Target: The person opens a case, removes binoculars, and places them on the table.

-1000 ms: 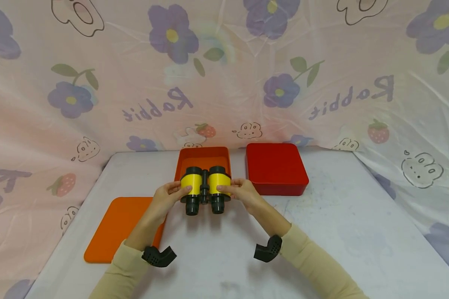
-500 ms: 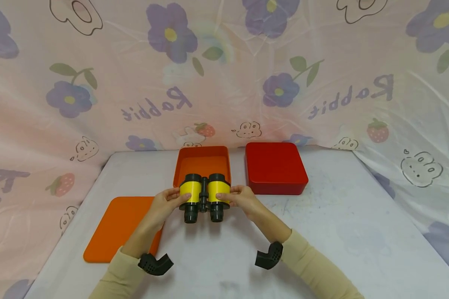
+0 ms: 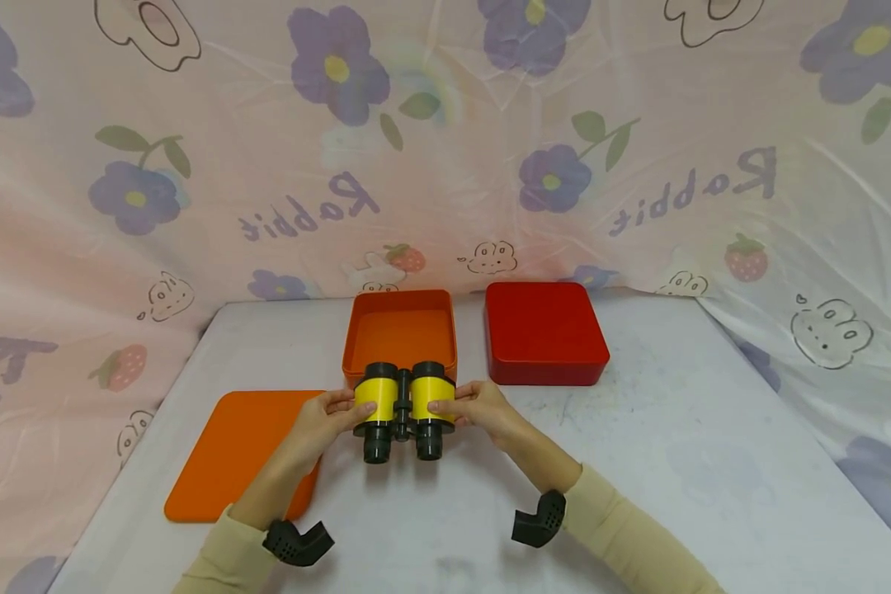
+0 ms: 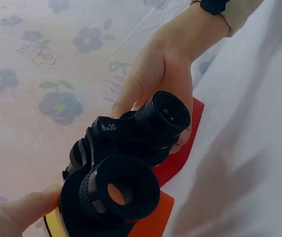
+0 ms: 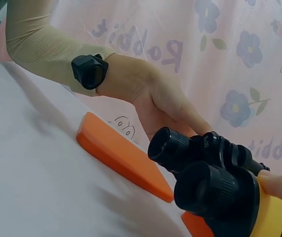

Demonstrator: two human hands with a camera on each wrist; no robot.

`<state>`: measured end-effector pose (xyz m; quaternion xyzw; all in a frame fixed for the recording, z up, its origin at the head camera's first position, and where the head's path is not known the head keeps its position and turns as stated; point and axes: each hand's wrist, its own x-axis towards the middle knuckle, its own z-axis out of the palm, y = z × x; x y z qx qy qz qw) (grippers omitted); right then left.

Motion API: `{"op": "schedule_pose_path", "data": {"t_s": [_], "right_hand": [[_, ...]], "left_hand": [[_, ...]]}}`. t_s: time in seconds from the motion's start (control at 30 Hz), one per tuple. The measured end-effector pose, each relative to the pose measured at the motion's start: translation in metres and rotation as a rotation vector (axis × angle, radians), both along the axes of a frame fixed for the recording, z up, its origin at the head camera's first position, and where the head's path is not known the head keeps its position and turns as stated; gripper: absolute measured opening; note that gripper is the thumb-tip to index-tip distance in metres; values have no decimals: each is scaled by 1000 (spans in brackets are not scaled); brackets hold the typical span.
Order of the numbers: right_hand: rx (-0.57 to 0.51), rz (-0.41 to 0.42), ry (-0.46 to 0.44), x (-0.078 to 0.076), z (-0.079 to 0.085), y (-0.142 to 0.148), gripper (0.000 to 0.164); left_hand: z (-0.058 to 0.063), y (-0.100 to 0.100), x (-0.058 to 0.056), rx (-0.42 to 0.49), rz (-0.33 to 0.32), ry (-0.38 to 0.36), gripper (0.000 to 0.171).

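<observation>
A pair of yellow and black binoculars [image 3: 403,406] is held up over the table, eyepieces toward the person, overlapping the near edge of an open orange box [image 3: 401,330] in the head view. My left hand [image 3: 325,425] grips its left barrel, thumb on top of the yellow band. On the other barrel my right hand [image 3: 487,410] has the same kind of grip, its fingers partly hidden beneath. Both wrist views show the black eyepieces [image 4: 123,187] close up, and "8x30" is printed on the body.
An orange lid [image 3: 230,454] lies flat at the left, partly under the left forearm. A shut red box [image 3: 545,334] stands to the right of the orange one. Behind the white table [image 3: 676,462] hangs a patterned curtain [image 3: 445,148].
Both hands have drawn the binoculars toward the person, from over the orange box to its near edge. More of the box's inside shows. The boxes and the lid have not moved.
</observation>
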<state>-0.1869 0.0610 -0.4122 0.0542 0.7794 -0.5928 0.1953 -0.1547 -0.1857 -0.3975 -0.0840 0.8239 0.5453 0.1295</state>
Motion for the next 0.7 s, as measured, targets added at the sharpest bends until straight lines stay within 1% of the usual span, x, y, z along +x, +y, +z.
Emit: {"op": "schedule_pose_path", "data": {"t_s": [0.13, 0.27, 0.5, 0.7], "right_hand": [[11, 14, -1, 3, -1, 1, 48], [34, 23, -14, 5, -5, 2, 46], [62, 31, -36, 6, -13, 4, 49], [56, 41, -59, 11, -19, 5, 46]], "left_hand": [[-2, -1, 2, -18, -1, -5, 72], [-5, -2, 3, -6, -12, -11, 72], [-13, -3, 4, -14, -24, -23, 71], [-18, -3, 6, -43, -4, -49, 70]]}}
